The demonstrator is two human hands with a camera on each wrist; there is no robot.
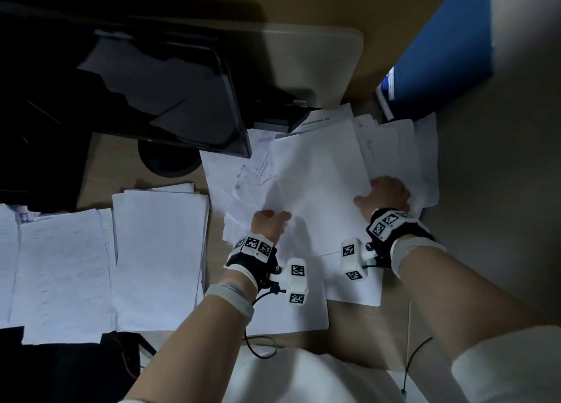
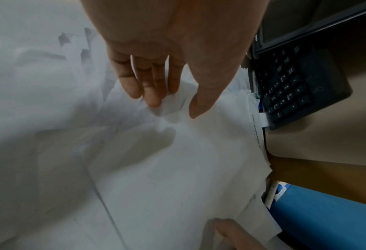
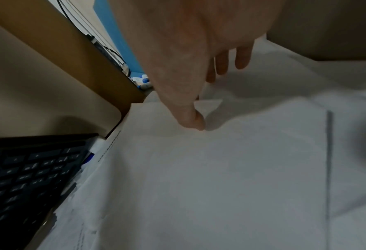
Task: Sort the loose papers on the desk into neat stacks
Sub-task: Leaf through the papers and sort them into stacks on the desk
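A loose heap of white papers (image 1: 394, 147) lies fanned across the middle and right of the desk. On top is a large blank sheet (image 1: 318, 175), (image 2: 177, 169), (image 3: 220, 169). My left hand (image 1: 273, 220), (image 2: 173, 106) pinches its left edge, thumb above and fingers below. My right hand (image 1: 379, 193), (image 3: 205, 101) grips its right edge, thumb pressed on top and fingers curled past the edge. Two squared-up stacks (image 1: 158, 257), (image 1: 60, 275) lie side by side at the left.
A dark monitor (image 1: 170, 99) on a round foot (image 1: 167, 159) stands at the back left, its corner over the heap. A black keyboard (image 2: 295, 88), (image 3: 28, 177) borders the papers' far edge. A blue panel (image 1: 446, 53) rises at the back right. A cable (image 1: 261, 348) hangs near the front edge.
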